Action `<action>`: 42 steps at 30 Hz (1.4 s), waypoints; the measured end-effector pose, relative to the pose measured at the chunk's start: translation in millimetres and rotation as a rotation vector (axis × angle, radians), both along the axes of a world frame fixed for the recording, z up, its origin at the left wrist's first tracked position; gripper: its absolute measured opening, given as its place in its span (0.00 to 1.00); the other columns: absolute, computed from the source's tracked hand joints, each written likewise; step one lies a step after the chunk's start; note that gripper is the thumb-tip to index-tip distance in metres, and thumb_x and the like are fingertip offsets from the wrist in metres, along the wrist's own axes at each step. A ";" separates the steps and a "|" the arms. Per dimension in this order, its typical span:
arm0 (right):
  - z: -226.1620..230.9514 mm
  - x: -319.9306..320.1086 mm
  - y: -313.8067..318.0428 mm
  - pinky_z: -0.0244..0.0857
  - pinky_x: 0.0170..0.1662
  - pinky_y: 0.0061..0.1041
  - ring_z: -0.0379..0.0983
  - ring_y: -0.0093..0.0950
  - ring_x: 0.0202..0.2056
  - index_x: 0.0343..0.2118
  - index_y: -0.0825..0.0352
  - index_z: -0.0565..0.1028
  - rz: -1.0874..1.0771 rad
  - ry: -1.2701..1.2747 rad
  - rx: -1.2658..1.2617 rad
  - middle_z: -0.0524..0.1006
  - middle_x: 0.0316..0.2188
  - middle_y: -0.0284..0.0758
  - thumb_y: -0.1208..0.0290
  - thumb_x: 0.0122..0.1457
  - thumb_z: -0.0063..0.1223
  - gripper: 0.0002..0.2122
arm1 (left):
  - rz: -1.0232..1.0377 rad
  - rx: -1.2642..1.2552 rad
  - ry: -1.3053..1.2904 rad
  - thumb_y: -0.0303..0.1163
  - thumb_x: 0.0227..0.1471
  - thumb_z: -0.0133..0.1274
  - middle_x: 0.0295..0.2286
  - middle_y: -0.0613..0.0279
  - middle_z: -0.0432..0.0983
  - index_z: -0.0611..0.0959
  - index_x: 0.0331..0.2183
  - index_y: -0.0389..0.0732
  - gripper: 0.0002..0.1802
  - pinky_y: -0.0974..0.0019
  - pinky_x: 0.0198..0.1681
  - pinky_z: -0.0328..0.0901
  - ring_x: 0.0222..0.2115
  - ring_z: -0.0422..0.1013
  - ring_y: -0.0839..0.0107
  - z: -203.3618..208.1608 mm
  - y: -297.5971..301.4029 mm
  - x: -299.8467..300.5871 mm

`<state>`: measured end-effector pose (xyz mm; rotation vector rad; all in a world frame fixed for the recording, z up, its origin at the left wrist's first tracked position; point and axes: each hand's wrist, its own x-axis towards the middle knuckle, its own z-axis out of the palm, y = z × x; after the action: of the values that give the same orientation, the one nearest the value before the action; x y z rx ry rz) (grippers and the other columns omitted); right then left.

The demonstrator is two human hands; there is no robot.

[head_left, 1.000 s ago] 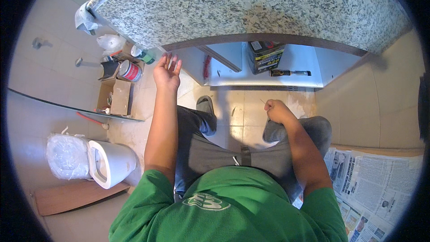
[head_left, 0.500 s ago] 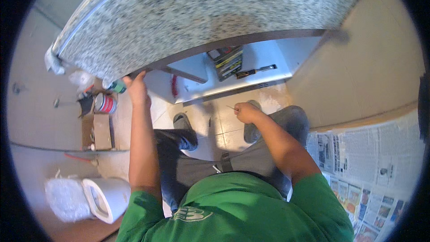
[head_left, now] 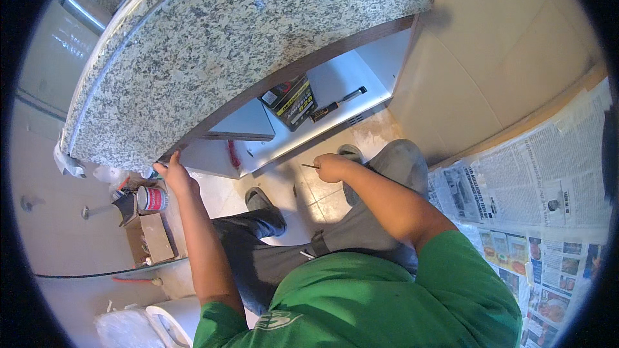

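Under granite counter [head_left: 258,38]: box [head_left: 290,100], screwdriver [head_left: 338,104], can [head_left: 151,198].

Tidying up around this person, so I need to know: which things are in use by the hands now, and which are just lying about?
In use:
- left hand gripping the granite countertop edge
- right hand holding a thin nail-like piece

Lying about:
- screwdriver and box on the shelf
- can
- newspaper

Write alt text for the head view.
Seen from above, a person in a green shirt grips the granite countertop edge with the left hand while the right hand holds a thin nail-like object. Newspaper covers the floor at right.
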<state>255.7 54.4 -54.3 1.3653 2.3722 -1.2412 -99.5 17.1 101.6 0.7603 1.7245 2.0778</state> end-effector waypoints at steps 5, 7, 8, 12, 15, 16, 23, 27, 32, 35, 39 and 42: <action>2.0 -3.6 -1.0 0.68 0.53 0.40 0.75 0.45 0.50 0.46 0.69 0.77 -0.017 0.024 -0.014 0.77 0.48 0.50 0.78 0.51 0.46 0.18 | 0.022 -0.090 0.192 0.18 0.48 0.54 0.58 0.46 0.57 0.61 0.58 0.36 0.36 0.60 0.62 0.52 0.57 0.59 0.56 -22.4 -2.2 -30.4; 3.0 -4.3 -0.5 0.68 0.52 0.40 0.75 0.45 0.50 0.46 0.70 0.77 -0.012 0.022 -0.012 0.77 0.48 0.50 0.77 0.51 0.46 0.18 | 0.069 -0.205 0.338 0.20 0.48 0.56 0.61 0.42 0.51 0.60 0.59 0.34 0.38 0.60 0.64 0.48 0.60 0.54 0.54 -28.1 -3.7 -38.3; 4.7 -4.2 -0.6 0.68 0.52 0.40 0.75 0.45 0.50 0.46 0.71 0.77 -0.007 0.019 -0.015 0.77 0.48 0.50 0.77 0.51 0.47 0.18 | 0.094 -0.263 0.410 0.21 0.48 0.58 0.62 0.40 0.48 0.60 0.59 0.33 0.39 0.60 0.65 0.46 0.62 0.51 0.53 -29.2 -4.9 -40.8; 5.4 -2.2 -0.4 0.68 0.52 0.41 0.75 0.46 0.49 0.46 0.71 0.77 0.017 -0.001 -0.001 0.77 0.47 0.50 0.76 0.52 0.47 0.17 | 0.168 -0.322 0.454 0.25 0.49 0.60 0.65 0.35 0.39 0.60 0.61 0.31 0.41 0.60 0.66 0.42 0.67 0.43 0.51 -26.9 -8.9 -35.4; 7.8 -2.4 -1.2 0.68 0.52 0.41 0.75 0.46 0.49 0.45 0.71 0.77 0.027 -0.011 -0.005 0.77 0.47 0.50 0.76 0.52 0.47 0.17 | 0.175 -0.388 0.553 0.28 0.49 0.61 0.65 0.33 0.40 0.58 0.61 0.29 0.43 0.59 0.68 0.39 0.68 0.38 0.48 -23.0 -16.0 -33.7; 7.4 -2.5 -2.0 0.68 0.51 0.41 0.75 0.46 0.49 0.45 0.70 0.77 0.010 -0.005 -0.001 0.77 0.47 0.50 0.76 0.52 0.47 0.17 | 0.200 -0.456 0.642 0.29 0.48 0.61 0.65 0.32 0.41 0.58 0.61 0.28 0.44 0.58 0.68 0.38 0.68 0.38 0.48 -22.5 -18.2 -32.0; 1.8 -0.9 -0.7 0.68 0.51 0.40 0.75 0.46 0.49 0.45 0.69 0.78 -0.013 0.013 0.007 0.78 0.46 0.50 0.76 0.52 0.47 0.16 | 0.214 -0.397 0.672 0.29 0.46 0.61 0.62 0.30 0.49 0.62 0.58 0.25 0.41 0.54 0.69 0.36 0.66 0.43 0.43 -23.7 -5.4 -24.8; 3.7 2.2 -1.3 0.68 0.51 0.40 0.75 0.47 0.48 0.44 0.69 0.78 -0.016 0.037 0.024 0.78 0.45 0.50 0.76 0.52 0.47 0.16 | 0.135 -0.235 0.539 0.24 0.46 0.59 0.60 0.38 0.56 0.61 0.58 0.28 0.39 0.56 0.67 0.43 0.63 0.51 0.48 -31.4 1.3 -35.1; 12.3 3.5 -2.8 0.68 0.50 0.41 0.75 0.48 0.47 0.43 0.69 0.78 -0.018 0.034 0.024 0.78 0.44 0.51 0.72 0.55 0.48 0.14 | 0.071 0.047 0.150 0.22 0.47 0.58 0.58 0.44 0.59 0.60 0.59 0.29 0.39 0.59 0.64 0.50 0.59 0.57 0.56 -21.0 -1.8 -12.1; 0.7 1.6 -3.0 0.68 0.49 0.43 0.75 0.49 0.45 0.41 0.68 0.77 -0.034 0.063 0.007 0.79 0.41 0.51 0.67 0.58 0.50 0.12 | 0.233 -0.191 0.453 0.29 0.47 0.62 0.61 0.39 0.55 0.61 0.59 0.27 0.42 0.57 0.66 0.45 0.64 0.51 0.50 -43.9 -6.5 -44.7; -48.3 17.7 9.8 0.69 0.43 0.41 0.76 0.47 0.39 0.41 0.68 0.76 0.031 0.112 0.046 0.79 0.34 0.49 0.69 0.58 0.49 0.11 | 0.247 -0.314 0.598 0.37 0.46 0.63 0.64 0.29 0.44 0.62 0.59 0.25 0.45 0.55 0.68 0.41 0.66 0.41 0.40 -34.3 -3.0 -24.5; -26.1 1.7 -2.2 0.70 0.35 0.34 0.77 0.36 0.31 0.40 0.68 0.76 -0.065 0.144 -0.111 0.79 0.29 0.43 0.74 0.58 0.49 0.09 | 0.392 -0.274 0.591 0.37 0.47 0.61 0.65 0.31 0.42 0.66 0.58 0.30 0.40 0.53 0.67 0.46 0.66 0.43 0.40 -44.6 -13.8 -30.2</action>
<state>257.4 52.3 -80.4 1.3724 2.3261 -1.5134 -129.6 3.4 57.0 1.0944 2.5957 1.8850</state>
